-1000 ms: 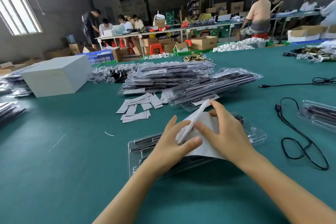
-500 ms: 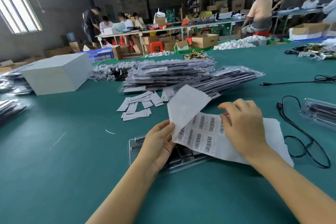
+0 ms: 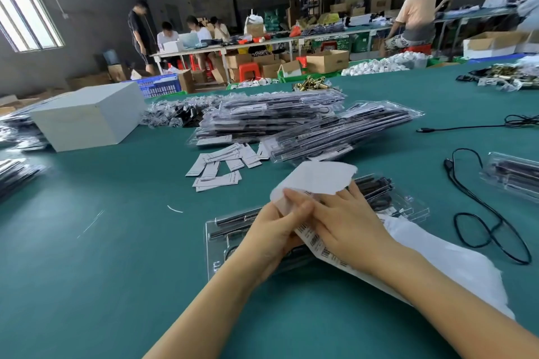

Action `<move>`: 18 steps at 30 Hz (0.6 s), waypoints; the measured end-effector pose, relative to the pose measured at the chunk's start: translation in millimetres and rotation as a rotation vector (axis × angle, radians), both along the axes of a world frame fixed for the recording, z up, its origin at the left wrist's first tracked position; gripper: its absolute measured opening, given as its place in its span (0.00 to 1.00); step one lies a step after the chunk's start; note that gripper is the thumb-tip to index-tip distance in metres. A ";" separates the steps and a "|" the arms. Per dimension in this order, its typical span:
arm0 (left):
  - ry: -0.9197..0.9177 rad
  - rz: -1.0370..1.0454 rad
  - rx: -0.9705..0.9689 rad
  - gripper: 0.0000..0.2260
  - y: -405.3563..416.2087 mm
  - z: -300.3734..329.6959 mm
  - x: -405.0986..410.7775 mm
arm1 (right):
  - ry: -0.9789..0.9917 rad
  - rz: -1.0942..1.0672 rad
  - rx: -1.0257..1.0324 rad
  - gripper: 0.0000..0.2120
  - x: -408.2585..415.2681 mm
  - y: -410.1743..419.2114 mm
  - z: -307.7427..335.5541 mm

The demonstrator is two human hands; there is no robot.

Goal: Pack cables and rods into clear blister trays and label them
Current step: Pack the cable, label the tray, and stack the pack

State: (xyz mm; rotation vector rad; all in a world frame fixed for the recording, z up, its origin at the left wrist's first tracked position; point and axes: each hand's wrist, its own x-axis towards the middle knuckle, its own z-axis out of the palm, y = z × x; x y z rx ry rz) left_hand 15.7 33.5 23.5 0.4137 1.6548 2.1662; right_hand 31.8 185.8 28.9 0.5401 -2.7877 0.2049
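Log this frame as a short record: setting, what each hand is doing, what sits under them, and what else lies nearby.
setting: green table in a packing workshop
left hand: pinches the label sheet
right hand: holds the same sheet, fingers over the barcodes
under hands: clear tray with black rods
nearby: tray stacks, loose slips, black cable, white box

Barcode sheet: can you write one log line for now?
step: labelling | hands: both on barcode sheet | blister tray: under hands
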 end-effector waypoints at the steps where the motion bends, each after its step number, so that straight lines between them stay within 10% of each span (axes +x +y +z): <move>1: -0.036 0.049 0.006 0.17 0.9 -0.1 -0.5 | 0.009 0.019 -0.084 0.24 -0.9 0.8 -0.6; 5: -0.189 0.176 0.094 0.10 -0.7 1.2 -7.0 | 0.035 0.024 -0.506 0.16 1.2 6.4 2.5; 13: -0.121 0.120 0.071 0.09 -2.9 0.5 -6.7 | 0.082 -0.072 -0.514 0.04 8.3 0.2 7.3; 18: -0.093 0.105 0.072 0.10 -1.3 -2.2 -5.2 | -0.042 -0.108 -0.771 0.22 22.9 -5.9 14.1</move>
